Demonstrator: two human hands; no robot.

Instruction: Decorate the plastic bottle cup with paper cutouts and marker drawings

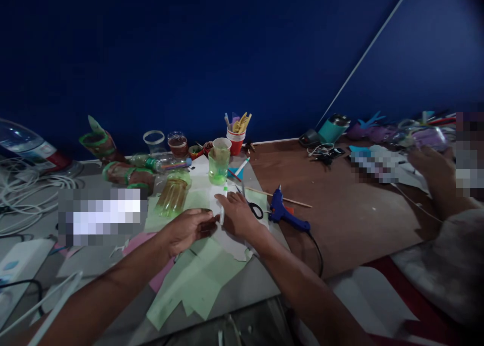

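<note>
My right hand point(238, 214) is closed around a white marker with a green cap point(223, 205), held upright over a white sheet of paper point(230, 237). Just to its left, my left hand point(187, 228) rests with curled fingers on the paper's edge, fingertips pinched at something small and dark I cannot make out. Light green paper sheets point(196, 280) lie beneath and in front of both hands. Black-handled scissors point(254, 207) lie right behind my right hand.
A blue glue gun point(283, 212) with its cord lies to the right on the brown table point(351, 215). Cut plastic bottles point(172, 194), a green cup point(218, 165) and a red cup of tools point(236, 136) stand behind. White cables point(22, 194) lie left. Another person's arm point(442, 184) works at right.
</note>
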